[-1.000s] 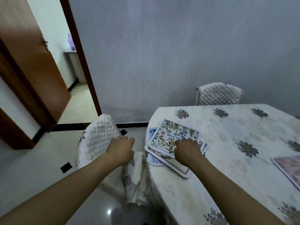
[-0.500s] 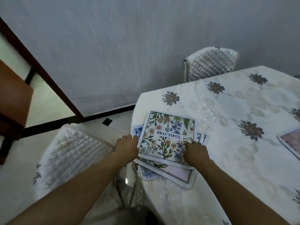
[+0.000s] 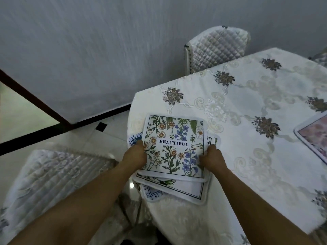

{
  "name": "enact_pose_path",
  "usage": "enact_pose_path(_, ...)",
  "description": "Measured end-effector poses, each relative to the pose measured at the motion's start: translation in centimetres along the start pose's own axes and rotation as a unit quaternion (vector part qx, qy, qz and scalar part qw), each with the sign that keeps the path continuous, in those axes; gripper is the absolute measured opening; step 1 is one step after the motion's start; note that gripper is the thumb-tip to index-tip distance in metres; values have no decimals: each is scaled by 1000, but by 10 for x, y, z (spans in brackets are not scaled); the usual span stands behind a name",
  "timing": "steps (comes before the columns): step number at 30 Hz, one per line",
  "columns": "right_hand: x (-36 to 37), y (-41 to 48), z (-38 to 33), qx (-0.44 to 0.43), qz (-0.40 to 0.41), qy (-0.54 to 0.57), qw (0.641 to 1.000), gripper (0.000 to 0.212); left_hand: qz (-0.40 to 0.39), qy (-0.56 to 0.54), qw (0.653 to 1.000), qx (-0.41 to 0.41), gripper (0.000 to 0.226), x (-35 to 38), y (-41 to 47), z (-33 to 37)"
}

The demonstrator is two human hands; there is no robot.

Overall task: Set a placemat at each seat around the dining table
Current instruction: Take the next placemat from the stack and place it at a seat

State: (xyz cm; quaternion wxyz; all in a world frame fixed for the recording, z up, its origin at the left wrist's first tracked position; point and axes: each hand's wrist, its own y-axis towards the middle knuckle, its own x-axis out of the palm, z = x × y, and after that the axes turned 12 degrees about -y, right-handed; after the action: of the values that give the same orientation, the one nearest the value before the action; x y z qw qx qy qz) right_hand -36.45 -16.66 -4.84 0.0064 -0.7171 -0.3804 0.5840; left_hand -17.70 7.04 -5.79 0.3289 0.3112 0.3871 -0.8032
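A stack of placemats lies at the near left corner of the dining table point(image 3: 247, 106). The top placemat point(image 3: 174, 138) is white with painted flowers and the word BEAUTIFUL. My left hand point(image 3: 135, 156) grips its left edge and my right hand point(image 3: 211, 159) grips its right edge. Under it lie a white placemat with a dark line border point(image 3: 184, 190) and a blue-bordered placemat point(image 3: 152, 196), both skewed and partly hidden. Another placemat with a pink picture point(image 3: 316, 135) lies flat at the right edge of the view.
The table wears a white embroidered cloth with dark flower patches. A quilted-cover chair point(image 3: 217, 48) stands at the far side against the grey wall. Another quilted chair point(image 3: 49, 184) stands at my left, close to the table corner. A doorway point(image 3: 21, 112) opens at left.
My left hand left the chair back and came to the top placemat's left edge. My right hand shifted to its right edge. The view tilted down and closer to the stack.
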Motion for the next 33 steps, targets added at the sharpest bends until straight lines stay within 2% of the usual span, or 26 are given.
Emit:
enact_pose_path(2, -2, 4, 1, 2, 0, 20, 1000, 30, 21, -19, 1000, 5, 18, -3, 0, 0)
enact_pose_path(7, -12, 5, -8, -46, 15, 16, 999, 7, 46, -58, 996, 46, 13, -20, -6, 3)
enact_pose_path(15, -29, -14, -71, -160, 67, 9, 985, 10, 98, -29, 991, 84, 22, -87, -34, -17)
enact_pose_path(22, -21, -58, -189, -269, 89, -4, 959, 15, 200, -80, 975, 56, 21, -181, -101, -106)
enact_pose_path(26, -1, -110, -277, -335, 101, -26, 936, 11, 252, -100, 962, 41, 20, -234, -153, -178)
enact_pose_path(29, 24, -159, -345, -381, 116, -16, 917, 16, 297, -106, 948, 37, 19, -279, -196, -242)
enact_pose_path(33, 63, -221, -434, -407, 117, -21, 905, 14, 336, -120, 934, 35, 17, -340, -254, -322)
